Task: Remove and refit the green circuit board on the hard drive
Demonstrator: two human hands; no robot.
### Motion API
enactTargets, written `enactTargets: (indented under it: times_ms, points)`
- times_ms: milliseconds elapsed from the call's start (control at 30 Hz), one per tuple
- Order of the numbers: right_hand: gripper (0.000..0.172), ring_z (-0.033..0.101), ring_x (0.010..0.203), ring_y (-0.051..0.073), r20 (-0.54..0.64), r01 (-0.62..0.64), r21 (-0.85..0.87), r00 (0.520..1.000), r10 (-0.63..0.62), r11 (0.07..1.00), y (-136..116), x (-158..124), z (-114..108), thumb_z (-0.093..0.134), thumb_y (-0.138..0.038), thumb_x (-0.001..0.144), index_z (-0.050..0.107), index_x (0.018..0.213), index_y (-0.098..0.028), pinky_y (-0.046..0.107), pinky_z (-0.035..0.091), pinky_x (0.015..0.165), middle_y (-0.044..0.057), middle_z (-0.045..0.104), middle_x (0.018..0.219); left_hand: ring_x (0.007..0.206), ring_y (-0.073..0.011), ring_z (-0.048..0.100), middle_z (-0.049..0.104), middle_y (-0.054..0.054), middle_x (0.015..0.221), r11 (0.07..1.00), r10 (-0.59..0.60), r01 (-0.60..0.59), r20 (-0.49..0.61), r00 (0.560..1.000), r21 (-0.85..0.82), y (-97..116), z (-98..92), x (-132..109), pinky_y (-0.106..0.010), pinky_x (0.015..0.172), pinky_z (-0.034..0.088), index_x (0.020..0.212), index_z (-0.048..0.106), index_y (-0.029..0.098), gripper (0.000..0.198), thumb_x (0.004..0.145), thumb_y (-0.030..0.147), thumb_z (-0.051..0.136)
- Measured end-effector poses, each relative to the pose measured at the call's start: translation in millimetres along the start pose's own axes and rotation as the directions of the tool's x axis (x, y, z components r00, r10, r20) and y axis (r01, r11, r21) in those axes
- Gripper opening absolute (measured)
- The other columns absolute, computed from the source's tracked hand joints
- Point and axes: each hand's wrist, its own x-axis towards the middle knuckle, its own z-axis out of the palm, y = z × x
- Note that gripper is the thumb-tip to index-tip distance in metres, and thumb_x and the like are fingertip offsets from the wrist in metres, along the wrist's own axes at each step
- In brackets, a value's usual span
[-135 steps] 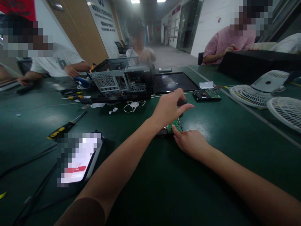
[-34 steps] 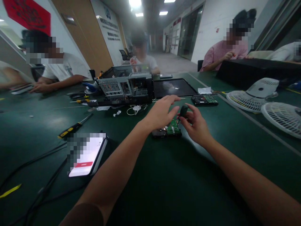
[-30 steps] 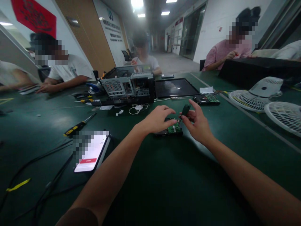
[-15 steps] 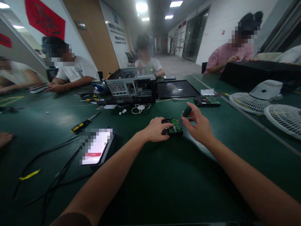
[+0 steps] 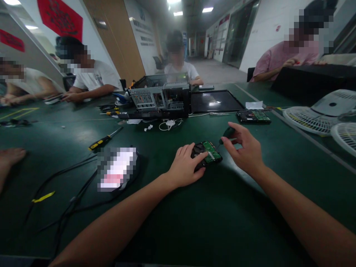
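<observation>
Bare hard drive (image 5: 209,152), green circuit board upward, lying flat on the green desk (image 5: 194,222) directly in front of the person. The left hand (image 5: 185,168) rests on the drive's near end with its fingers (image 5: 200,156) spread flat over the casing, pressing rather than gripping. The right hand (image 5: 246,152) is closed in a pinch round the dark green handle of a small screwdriver (image 5: 228,131), whose shaft slants down toward the drive's far right corner. Whether the tip touches it cannot be told.

Risks, as judged: a tip that is not seated squarely could slip off and gouge the exposed board. With only flat pressure from the left hand, the drive could skid on the smooth mat. Any small screw freed here would be hard to find against the dark surface.

Surroundings: a phone (image 5: 116,168) and loose black cables (image 5: 69,185) to the left, a yellow-and-black screwdriver (image 5: 104,139) beyond them, an opened computer case (image 5: 161,98) at the far side, a second hard drive (image 5: 253,116) and white fan grilles (image 5: 308,118) to the right.

Writing: the red banner (image 5: 59,16) and the wall sign (image 5: 141,26) carry characters too blurred to read. No brand or label can be made out on either drive.
</observation>
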Motion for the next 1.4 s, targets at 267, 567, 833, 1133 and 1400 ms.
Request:
enactTargets:
  times_ms: [267,567,833,1133,1400]
  points:
    - [0.050,0.072,0.102,0.025,-0.020,0.003,0.104,1.000,-0.001,0.995,2.0,3.0,-1.6,0.054,-0.033,0.098,0.045,0.145,-0.022,0.045,0.060,0.092,0.013,0.067,0.129,0.141,-0.0371,0.039,0.037,-0.013,0.158,1.000,0.010,-0.012,-0.073,0.997,-0.023,-3.2,5.8,-0.9,-0.057,0.115,0.035,0.141,0.058,0.032,0.053,0.090,0.043,0.065]
    - [0.046,0.070,0.087,0.023,-0.070,0.033,-0.022,0.997,-0.034,0.999,-1.4,1.9,-4.1,0.064,-0.035,0.093,0.056,0.137,-0.024,0.043,0.060,0.086,0.011,0.066,0.117,0.144,-0.0377,0.037,0.034,-0.013,0.160,0.999,0.003,-0.006,-0.087,0.996,-0.044,-2.8,6.1,-2.7,-0.058,0.117,0.034,0.140,0.058,0.031,0.052,0.091,0.042,0.066]
    - [0.056,0.074,0.090,0.022,-0.067,0.087,0.117,0.995,-0.079,0.989,1.8,-0.1,3.8,0.066,-0.027,0.092,0.048,0.145,-0.024,0.042,0.062,0.085,0.011,0.070,0.124,0.145,-0.0376,0.036,0.032,-0.014,0.159,1.000,-0.019,0.016,-0.095,0.995,-0.026,-1.4,14.2,-3.4,-0.058,0.121,0.028,0.140,0.058,0.029,0.052,0.090,0.041,0.067]
    - [0.060,0.074,0.089,0.023,-0.073,0.114,0.074,0.991,-0.108,0.991,1.8,-0.2,1.9,0.069,-0.025,0.091,0.048,0.147,-0.026,0.043,0.064,0.080,0.009,0.072,0.122,0.148,-0.0454,0.028,0.026,-0.022,0.160,0.924,-0.322,0.339,-0.120,0.939,0.178,4.5,-33.3,-18.2,-0.073,0.118,0.020,0.153,0.039,0.019,0.074,0.096,0.063,0.050]
    - [0.057,0.074,0.090,0.023,-0.068,0.120,0.079,0.991,-0.115,0.990,0.8,-0.4,1.5,0.067,-0.025,0.092,0.049,0.146,-0.023,0.041,0.064,0.078,0.011,0.072,0.121,0.139,-0.0566,0.035,0.017,-0.030,0.161,0.680,-0.681,0.702,-0.172,0.712,0.213,-40.6,-61.5,-61.4,-0.072,0.096,0.048,0.157,0.027,0.012,0.089,0.093,0.070,0.048]
